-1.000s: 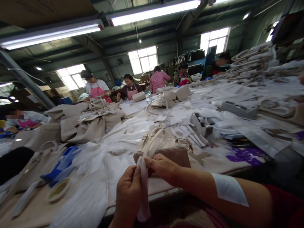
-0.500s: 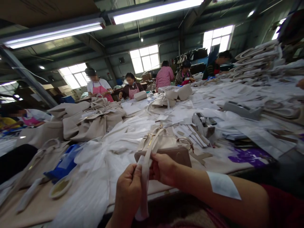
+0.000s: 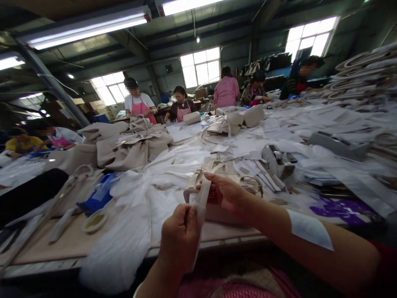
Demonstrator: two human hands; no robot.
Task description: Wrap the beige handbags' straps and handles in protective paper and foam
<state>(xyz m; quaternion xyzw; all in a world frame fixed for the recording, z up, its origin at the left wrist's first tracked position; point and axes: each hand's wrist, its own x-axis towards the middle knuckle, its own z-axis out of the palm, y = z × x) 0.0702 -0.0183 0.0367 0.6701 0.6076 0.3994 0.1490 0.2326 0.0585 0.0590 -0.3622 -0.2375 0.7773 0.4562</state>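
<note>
A beige bag strap (image 3: 203,196) with whitish, translucent wrapping along it runs up between my hands. My left hand (image 3: 180,231) is closed around its lower part, thumb on top. Higher up, my right hand (image 3: 231,193) pinches the strap's edge with thumb and fingers; some of those fingers are hidden behind it. Just beyond both hands stands a small beige handbag (image 3: 225,215), partly covered by my right hand and forearm. A short carry handle (image 3: 252,180) shows on its right side.
White wrapping sheets (image 3: 182,153) spread over the table. A blue tape dispenser (image 3: 101,194) and a round dish (image 3: 94,220) lie left; a grey tape dispenser (image 3: 276,161) stands right. Beige bags (image 3: 127,149) pile up behind. Several co-workers sit or stand across the table.
The view has swung left, so things sit further right. The strap's upper part is now covered by whitish wrapping, and my right hand has moved up along it. My left hand keeps its grip.
</note>
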